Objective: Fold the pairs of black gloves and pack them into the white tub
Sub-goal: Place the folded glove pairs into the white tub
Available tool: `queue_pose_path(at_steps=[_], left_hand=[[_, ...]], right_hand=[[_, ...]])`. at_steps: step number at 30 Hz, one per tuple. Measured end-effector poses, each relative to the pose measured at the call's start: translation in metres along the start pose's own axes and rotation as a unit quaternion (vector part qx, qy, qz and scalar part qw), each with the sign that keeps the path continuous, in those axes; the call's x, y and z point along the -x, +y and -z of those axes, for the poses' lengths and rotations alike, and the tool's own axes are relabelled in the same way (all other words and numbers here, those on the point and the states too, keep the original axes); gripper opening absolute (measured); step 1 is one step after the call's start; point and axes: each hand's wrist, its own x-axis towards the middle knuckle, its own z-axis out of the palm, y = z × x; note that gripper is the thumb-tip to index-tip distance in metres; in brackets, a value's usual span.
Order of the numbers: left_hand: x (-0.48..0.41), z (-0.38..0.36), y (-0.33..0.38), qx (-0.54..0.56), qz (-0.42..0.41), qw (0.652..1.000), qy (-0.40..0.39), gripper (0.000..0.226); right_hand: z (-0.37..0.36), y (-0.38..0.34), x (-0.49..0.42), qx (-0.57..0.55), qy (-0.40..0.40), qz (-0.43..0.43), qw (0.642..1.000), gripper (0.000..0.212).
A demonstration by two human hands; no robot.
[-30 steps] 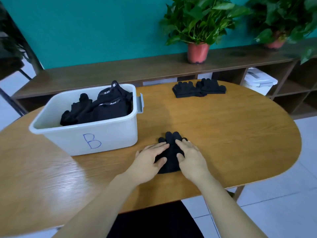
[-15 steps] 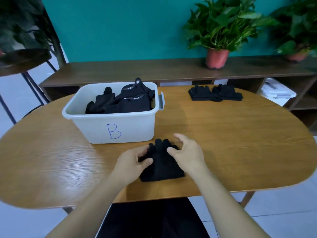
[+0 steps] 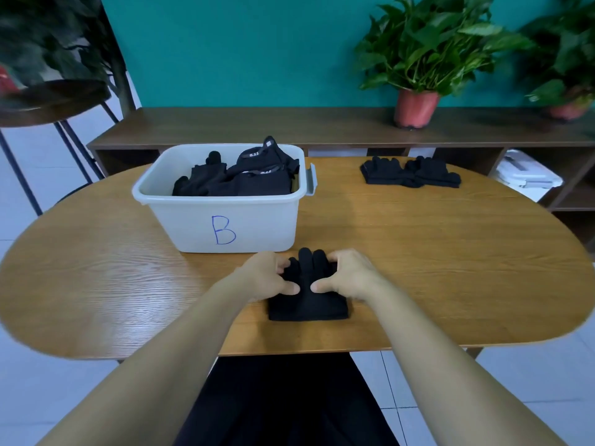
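A stacked pair of black gloves [image 3: 308, 300] lies flat near the table's front edge, fingers pointing away from me. My left hand [image 3: 265, 278] grips its left side and my right hand [image 3: 349, 276] grips its right side, thumbs on top and fingers curled round the glove's edges. The white tub [image 3: 225, 217], marked with a blue B, stands just behind and left of the gloves and holds several folded black gloves [image 3: 238, 177]. Another pair of black gloves [image 3: 410, 172] lies spread at the table's far right.
The oval wooden table [image 3: 450, 252] has a long dark wooden shelf [image 3: 289, 127] behind it with two potted plants [image 3: 418, 59]. A white lidded box [image 3: 528, 175] sits in the shelf at right. A dark stool [image 3: 48, 101] stands at far left.
My hands went from lying flat on the gloves to gripping them at both sides. The view shifted, so the tub and the gloves now sit nearer the middle.
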Motion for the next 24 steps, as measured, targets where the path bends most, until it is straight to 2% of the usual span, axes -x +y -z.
queue_pose_path(at_steps=[4,11,14,20,24], left_hand=[[-0.001,-0.001,0.002,-0.024,0.005,1.0,0.008,0.071],[-0.001,-0.004,0.005,0.03,0.021,0.999,-0.007,0.06],[0.0,-0.004,0.006,0.034,0.017,0.999,-0.014,0.062],[0.001,0.007,0.007,0.062,0.006,0.997,-0.041,0.056],[0.004,0.011,0.008,0.088,0.007,0.994,-0.058,0.052]], right_hand=[[-0.001,-0.004,0.0,0.015,0.0,-0.017,1.0,0.07],[-0.006,-0.006,0.004,0.013,0.001,-0.017,1.0,0.053],[-0.006,-0.005,0.003,0.003,-0.002,-0.017,1.0,0.029],[-0.002,0.004,-0.002,-0.102,-0.005,-0.003,0.995,0.033],[0.004,0.006,0.0,-0.17,-0.036,-0.004,0.985,0.032]])
